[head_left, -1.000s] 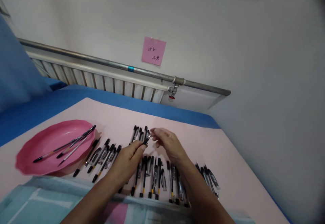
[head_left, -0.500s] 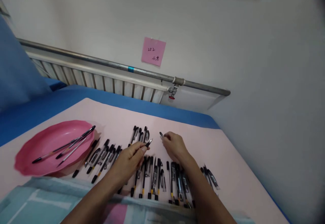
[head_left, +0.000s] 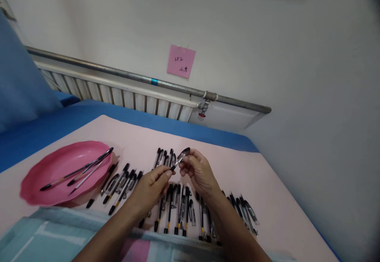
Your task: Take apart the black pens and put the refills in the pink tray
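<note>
Slanting up and far-right, the pen (head_left: 179,160) is pinched by the left hand (head_left: 151,187) low, the right hand (head_left: 198,171) at its tip.

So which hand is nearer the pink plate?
Left. The left hand sits just right of the pink plate, beyond a few pens; the right hand is farther right.

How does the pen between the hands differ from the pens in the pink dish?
The held pen is lifted off the surface, pinched between the left hand and the right hand; the dish pens lie loose in the pink dish, untouched. The held pen tilts up toward the wall, mostly hidden by fingers; the dish pens show full length. Both look slim and dark.
</note>
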